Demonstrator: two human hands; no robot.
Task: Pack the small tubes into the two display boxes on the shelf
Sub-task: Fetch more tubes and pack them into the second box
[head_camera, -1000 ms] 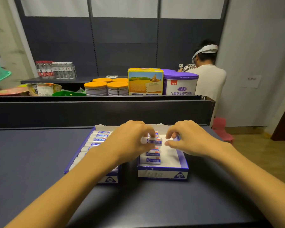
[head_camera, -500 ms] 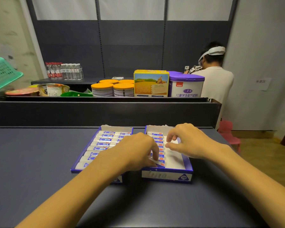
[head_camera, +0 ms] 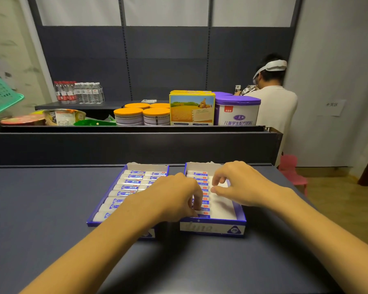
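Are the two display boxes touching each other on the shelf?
Apart. The head view shows a strip of dark shelf between the left display box and the right display box, visible at their far ends and near fronts.

Dark slatted wall panels; grey wall right; wooden floor; pink chair.

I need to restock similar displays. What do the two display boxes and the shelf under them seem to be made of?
The left display box and the right display box look like thin printed cardboard: blue and white print, a plain pale inside and slightly ragged back edges. The shelf looks like matte dark painted metal or laminate, smooth with a dull sheen; which one the view leaves open.
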